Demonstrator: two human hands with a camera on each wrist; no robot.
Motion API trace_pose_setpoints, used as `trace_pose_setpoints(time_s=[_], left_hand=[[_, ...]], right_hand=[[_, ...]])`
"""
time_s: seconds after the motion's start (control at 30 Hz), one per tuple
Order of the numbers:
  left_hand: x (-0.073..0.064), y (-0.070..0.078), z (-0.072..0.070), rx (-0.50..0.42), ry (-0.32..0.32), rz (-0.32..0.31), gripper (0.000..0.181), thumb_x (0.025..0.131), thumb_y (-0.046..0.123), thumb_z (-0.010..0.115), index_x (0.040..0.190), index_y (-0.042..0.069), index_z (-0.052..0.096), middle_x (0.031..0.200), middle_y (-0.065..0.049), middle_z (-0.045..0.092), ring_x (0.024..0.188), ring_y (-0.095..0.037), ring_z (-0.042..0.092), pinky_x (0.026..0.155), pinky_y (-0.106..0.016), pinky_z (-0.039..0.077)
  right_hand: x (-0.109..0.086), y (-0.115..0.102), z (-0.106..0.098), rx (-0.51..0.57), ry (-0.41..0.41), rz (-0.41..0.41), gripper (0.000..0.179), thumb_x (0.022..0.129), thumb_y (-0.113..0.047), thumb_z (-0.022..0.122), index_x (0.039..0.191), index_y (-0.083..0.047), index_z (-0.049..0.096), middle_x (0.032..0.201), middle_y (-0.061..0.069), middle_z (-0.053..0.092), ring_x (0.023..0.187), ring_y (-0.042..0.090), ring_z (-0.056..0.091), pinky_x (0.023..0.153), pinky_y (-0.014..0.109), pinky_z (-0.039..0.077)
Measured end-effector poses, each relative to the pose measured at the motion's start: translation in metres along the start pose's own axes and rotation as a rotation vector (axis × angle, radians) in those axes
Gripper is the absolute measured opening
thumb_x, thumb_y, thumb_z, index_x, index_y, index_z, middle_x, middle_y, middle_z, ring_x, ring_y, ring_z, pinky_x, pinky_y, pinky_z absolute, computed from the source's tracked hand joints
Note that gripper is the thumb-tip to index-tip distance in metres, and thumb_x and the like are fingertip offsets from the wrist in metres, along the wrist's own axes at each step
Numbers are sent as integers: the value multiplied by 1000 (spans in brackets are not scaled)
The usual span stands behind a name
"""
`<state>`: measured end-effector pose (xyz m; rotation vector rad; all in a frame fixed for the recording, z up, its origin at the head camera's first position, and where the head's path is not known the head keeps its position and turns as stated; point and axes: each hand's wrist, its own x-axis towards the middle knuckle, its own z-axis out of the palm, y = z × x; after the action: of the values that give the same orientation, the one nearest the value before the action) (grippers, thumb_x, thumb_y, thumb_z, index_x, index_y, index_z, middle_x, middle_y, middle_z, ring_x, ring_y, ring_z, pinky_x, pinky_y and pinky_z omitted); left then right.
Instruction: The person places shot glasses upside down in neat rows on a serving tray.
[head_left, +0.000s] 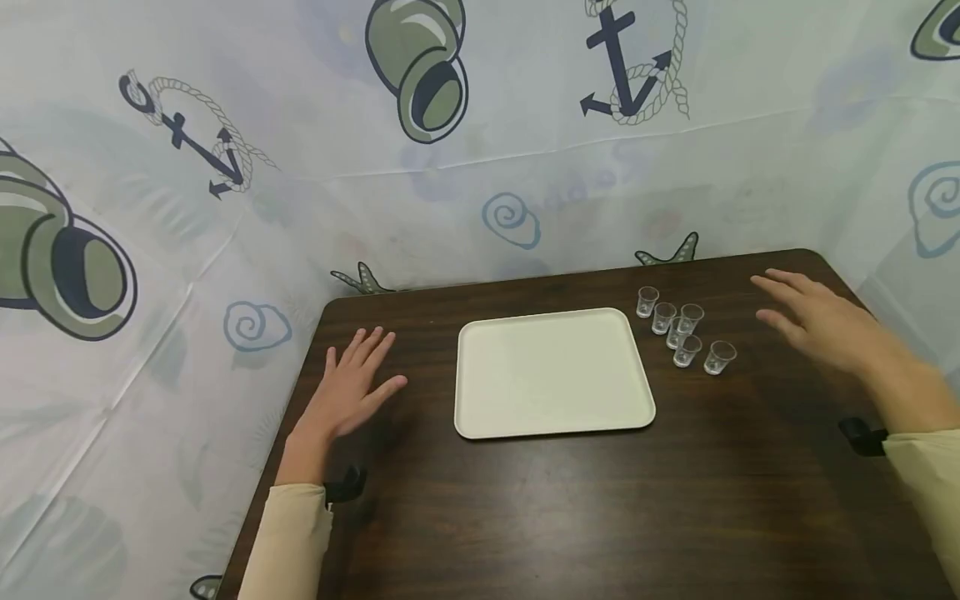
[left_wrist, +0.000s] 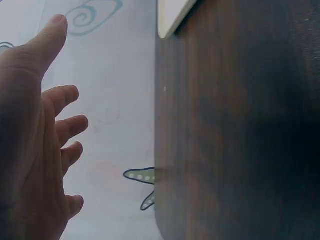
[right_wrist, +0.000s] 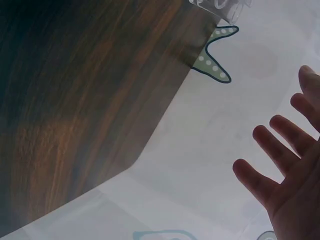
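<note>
Left hand [head_left: 347, 390], right hand [head_left: 823, 323] — both hover outspread.

Cream tray [head_left: 553, 373], brown wood-grain table [head_left: 585, 517], colourless cups [head_left: 719, 359].

Head: above near side of tray [head_left: 555, 375], facing forward-down.
Left wrist: left of tray, near table [left_wrist: 215, 110], facing cloth [left_wrist: 115, 110].
Right wrist: right of tray, facing likewise.
Head, left wrist: share tray corner.
Head, right wrist: share glasses [head_left: 677, 333].
</note>
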<state>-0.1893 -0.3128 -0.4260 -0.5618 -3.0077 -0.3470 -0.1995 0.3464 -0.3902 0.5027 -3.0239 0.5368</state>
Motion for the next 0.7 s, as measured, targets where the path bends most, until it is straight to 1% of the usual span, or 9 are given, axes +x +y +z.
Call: trace_pose_setpoints(time_s=[0.07, 0.17, 0.3, 0.4, 0.5, 0.6, 0.7], left_hand=[[-1, 1, 4, -2, -12, 2, 78, 96, 62, 47, 159, 27, 17, 164, -3, 14, 150, -28, 2, 109, -70, 0], [-3, 4, 12, -10, -39, 16, 81, 94, 63, 49, 159, 25, 19, 163, -7, 16, 149, -32, 5, 108, -71, 1], [-2, 11, 25, -28, -68, 30, 85, 91, 66, 53, 158, 23, 23, 162, -10, 20, 149, -36, 9, 107, -72, 3], [0, 15, 37, -47, -95, 33, 89, 88, 70, 54, 158, 23, 25, 162, -9, 20, 149, -35, 9, 107, -72, 4], [2, 21, 47, -50, -135, 33, 94, 84, 74, 54, 157, 23, 26, 162, -9, 20, 149, -34, 9, 106, -73, 6], [3, 27, 56, -64, -166, 34, 99, 81, 77, 55, 157, 21, 27, 162, -10, 20, 148, -35, 10, 105, -74, 9], [7, 30, 64, -75, -170, 44, 102, 78, 79, 56, 157, 20, 27, 162, -9, 20, 148, -35, 11, 105, -74, 10]], right_hand=[[-1, 0, 3, -4, -14, 7, 62, 104, -34, 49, 156, -9, 26, 155, 26, 23, 136, 54, 24, 95, 71, 26], [-2, 1, 7, -20, -50, 16, 63, 103, -33, 51, 155, -8, 27, 153, 27, 26, 134, 54, 28, 94, 71, 29], [-2, 6, 13, -38, -105, 14, 66, 99, -25, 61, 153, -4, 30, 147, 32, 31, 128, 57, 34, 91, 71, 33], [-3, 9, 18, -2, -151, 9, 69, 94, -19, 68, 151, 0, 32, 143, 35, 35, 123, 57, 41, 90, 69, 37], [-3, 11, 27, 62, -173, 14, 71, 89, -14, 72, 148, 4, 36, 139, 36, 41, 117, 54, 49, 88, 66, 41], [-3, 13, 38, 113, -183, 34, 71, 87, -14, 75, 145, 5, 39, 136, 36, 46, 112, 52, 55, 85, 63, 45], [-4, 14, 49, 150, -188, 59, 71, 86, -18, 76, 143, 5, 42, 134, 36, 49, 110, 51, 57, 84, 61, 47]])
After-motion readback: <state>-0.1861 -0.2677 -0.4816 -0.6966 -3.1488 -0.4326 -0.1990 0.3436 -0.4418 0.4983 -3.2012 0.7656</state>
